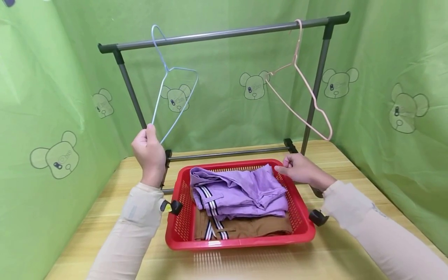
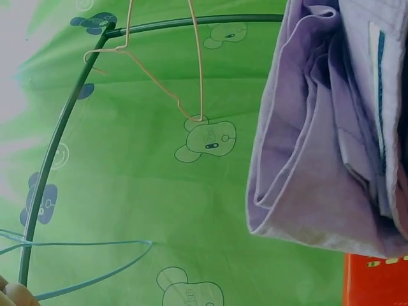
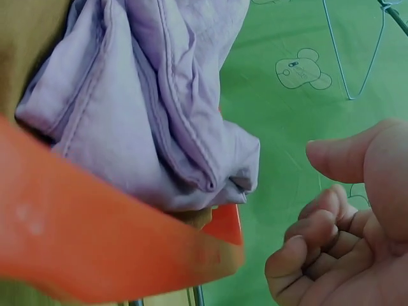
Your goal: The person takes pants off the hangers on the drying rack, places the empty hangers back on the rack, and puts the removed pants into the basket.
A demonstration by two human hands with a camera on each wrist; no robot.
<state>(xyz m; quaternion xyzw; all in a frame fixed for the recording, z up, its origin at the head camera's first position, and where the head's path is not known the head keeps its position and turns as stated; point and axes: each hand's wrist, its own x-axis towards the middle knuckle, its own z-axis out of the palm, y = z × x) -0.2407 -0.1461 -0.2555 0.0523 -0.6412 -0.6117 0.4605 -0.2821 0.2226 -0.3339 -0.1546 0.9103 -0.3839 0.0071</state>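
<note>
My left hand [image 1: 150, 155] grips the lower left corner of a blue wire hanger [image 1: 167, 70], whose hook is over the rack's top bar. Below, a red basket [image 1: 241, 244] holds folded purple trousers [image 1: 241, 190] on top of a folded brown garment [image 1: 252, 227] with a striped band. At the basket's back right corner is my right hand [image 1: 302, 170], with nothing in it. The right wrist view shows that hand's thumb [image 3: 338, 159] out and its fingers loosely curled, beside the purple trousers [image 3: 121, 127]. Only a bit of my left hand [image 2: 18, 296] shows in the left wrist view.
A grey metal rack [image 1: 224, 35] stands behind the basket on a wooden table [image 1: 115, 217]. On its right side hangs a bare pink hanger [image 1: 295, 61]. Green cloth [image 1: 217, 116] with bear faces surrounds the table at the back and both sides.
</note>
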